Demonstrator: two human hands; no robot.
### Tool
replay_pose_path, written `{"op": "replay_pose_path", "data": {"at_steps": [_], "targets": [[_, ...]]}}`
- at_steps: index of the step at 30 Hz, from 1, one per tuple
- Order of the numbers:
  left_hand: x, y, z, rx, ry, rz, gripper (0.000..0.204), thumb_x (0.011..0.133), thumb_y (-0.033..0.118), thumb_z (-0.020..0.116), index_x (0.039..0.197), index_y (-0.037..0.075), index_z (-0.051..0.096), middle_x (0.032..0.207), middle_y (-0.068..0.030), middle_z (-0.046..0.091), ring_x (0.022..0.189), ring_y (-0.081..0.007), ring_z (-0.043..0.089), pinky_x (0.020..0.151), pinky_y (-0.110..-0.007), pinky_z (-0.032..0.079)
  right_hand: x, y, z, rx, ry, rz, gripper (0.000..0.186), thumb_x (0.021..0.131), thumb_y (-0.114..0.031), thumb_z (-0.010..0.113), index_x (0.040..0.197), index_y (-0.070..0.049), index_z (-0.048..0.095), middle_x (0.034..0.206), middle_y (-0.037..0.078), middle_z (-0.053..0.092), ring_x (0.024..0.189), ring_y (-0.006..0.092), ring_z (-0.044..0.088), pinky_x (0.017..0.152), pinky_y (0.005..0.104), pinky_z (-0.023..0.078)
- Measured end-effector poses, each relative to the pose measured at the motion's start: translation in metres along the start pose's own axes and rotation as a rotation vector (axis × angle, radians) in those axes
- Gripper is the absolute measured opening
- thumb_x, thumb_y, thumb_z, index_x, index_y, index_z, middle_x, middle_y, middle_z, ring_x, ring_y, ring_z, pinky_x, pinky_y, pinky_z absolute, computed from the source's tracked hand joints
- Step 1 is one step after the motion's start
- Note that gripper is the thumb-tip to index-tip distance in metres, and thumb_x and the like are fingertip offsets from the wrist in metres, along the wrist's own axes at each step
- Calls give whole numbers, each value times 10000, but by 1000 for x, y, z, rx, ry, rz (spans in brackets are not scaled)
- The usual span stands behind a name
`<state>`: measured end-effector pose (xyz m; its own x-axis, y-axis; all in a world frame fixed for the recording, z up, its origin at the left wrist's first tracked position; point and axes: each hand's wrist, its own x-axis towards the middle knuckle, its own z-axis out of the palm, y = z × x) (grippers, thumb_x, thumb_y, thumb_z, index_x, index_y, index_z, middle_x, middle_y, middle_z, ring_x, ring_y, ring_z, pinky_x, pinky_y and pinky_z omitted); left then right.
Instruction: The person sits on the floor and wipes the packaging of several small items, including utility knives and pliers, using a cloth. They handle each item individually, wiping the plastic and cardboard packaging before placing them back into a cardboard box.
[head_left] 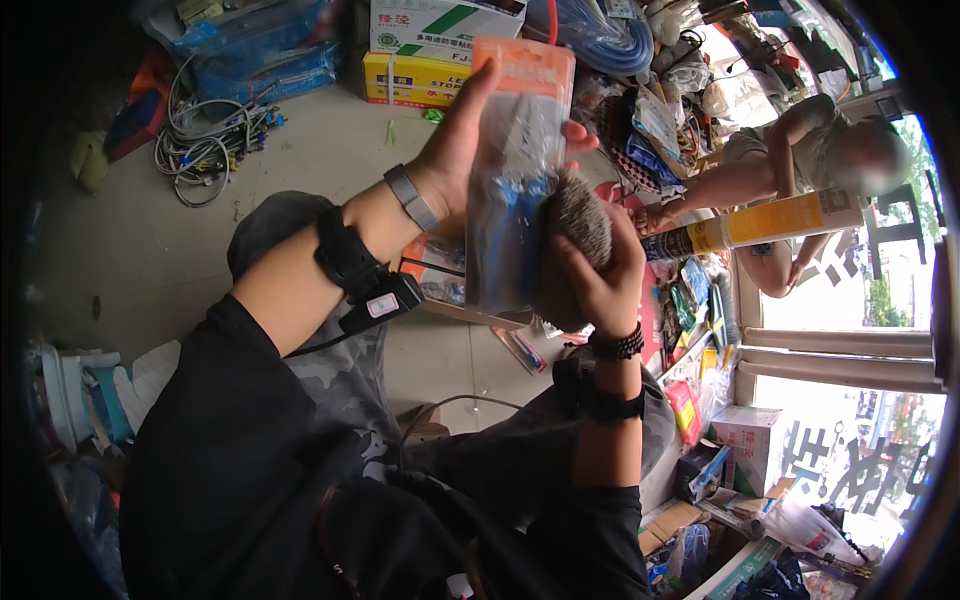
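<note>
Upright in front of me is a clear plastic package [518, 130] with an orange top and blue-handled items inside; I cannot make out their exact kind. My left hand [458, 150] is closed around its upper part, thumb at the left edge and fingertips showing past the right edge. My right hand [612, 275] grips a brush [585, 222] with dense grey-brown bristles. The brush lies against the lower right side of the package, and its back is mostly hidden. Below the package, a shallow orange-and-white box [432, 262] holding packaged items sits on the floor.
Beyond my hands stand a white-and-green carton [440, 25] and a yellow box [415, 80]. Braided hoses [215, 135] lie on the tiled floor at the left. At the right, another person [790, 150] sits near a yellow tube [770, 222], with piled goods [700, 300] by the window.
</note>
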<state>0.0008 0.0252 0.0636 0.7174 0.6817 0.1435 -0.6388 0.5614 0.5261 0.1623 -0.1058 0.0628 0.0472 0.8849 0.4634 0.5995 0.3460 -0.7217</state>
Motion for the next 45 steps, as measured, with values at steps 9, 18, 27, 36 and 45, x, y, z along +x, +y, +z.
{"op": "replay_pose_path", "data": {"at_steps": [9, 18, 27, 36, 45], "targets": [[-5, 16, -7, 174, 37, 58, 1040, 772, 838, 380, 1349, -26, 428, 1216, -225, 586, 1182, -348, 558, 1023, -461, 450, -6, -23, -5, -62, -392, 58, 420, 730, -137, 726, 1091, 38, 601, 956, 163, 593, 852, 330, 605, 767, 365, 486], [-5, 26, -22, -79, -168, 32, 1106, 720, 896, 326, 1357, -1, 438, 1181, -235, 606, 1122, -371, 588, 992, -505, 459, -25, -19, -8, -38, -457, 77, 411, 702, -121, 718, 1072, 32, 626, 950, 151, 590, 865, 306, 596, 770, 364, 479], [-30, -21, -3, 106, -7, -75, 945, 776, 788, 499, 1318, 15, 458, 1158, -214, 611, 1100, -315, 613, 935, -429, 517, -19, -35, -2, -63, -96, 84, 423, 722, -58, 705, 1131, 14, 630, 975, 127, 616, 908, 261, 606, 834, 321, 464], [-11, -9, -8, 149, 452, -4, 652, 879, 624, 526, 1200, 57, 544, 1022, -132, 658, 946, -232, 647, 870, -399, 524, -27, -31, 22, -275, -135, -42, 398, 681, -23, 704, 1076, -25, 653, 942, 142, 581, 795, 305, 612, 694, 355, 509], [-22, -50, 6, 223, 489, -37, 561, 883, 492, 628, 1259, 102, 482, 979, -98, 637, 842, -200, 645, 739, -351, 544, -13, -31, 21, -346, -3, -93, 349, 697, -33, 713, 1044, -35, 674, 928, 136, 587, 783, 288, 615, 672, 348, 507]]}}
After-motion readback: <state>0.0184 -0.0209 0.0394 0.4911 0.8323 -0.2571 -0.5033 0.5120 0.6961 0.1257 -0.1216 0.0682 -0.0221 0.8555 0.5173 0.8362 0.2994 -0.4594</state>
